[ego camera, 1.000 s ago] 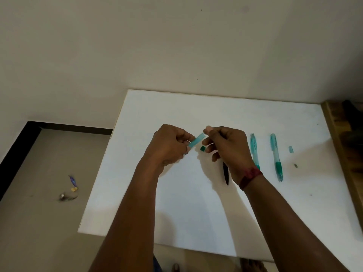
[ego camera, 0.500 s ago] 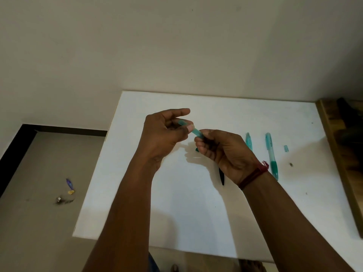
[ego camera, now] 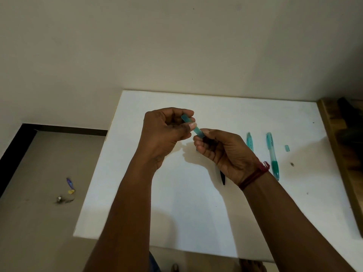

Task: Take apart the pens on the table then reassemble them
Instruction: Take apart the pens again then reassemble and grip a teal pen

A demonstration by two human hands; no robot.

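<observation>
Grip matters most at this step. The left hand (ego camera: 167,132) pinches the upper end of a teal pen barrel (ego camera: 193,127) between thumb and fingertips. The right hand (ego camera: 222,150) curls round its lower end, so the barrel slants in the air above the white table (ego camera: 176,213). I cannot tell whether the two ends are being unscrewed or joined. Either way, it is best to hold one end fixed and turn the other along the barrel's own axis. Working low over the table means any small inner part drops where it can be found. To the right of the barrel lie a half-hidden teal pen (ego camera: 249,141), then a whole teal pen (ego camera: 272,154), then a small teal piece (ego camera: 287,148). Nearer the person than the barrel, a black pen (ego camera: 222,178) shows under the right wrist.
</observation>
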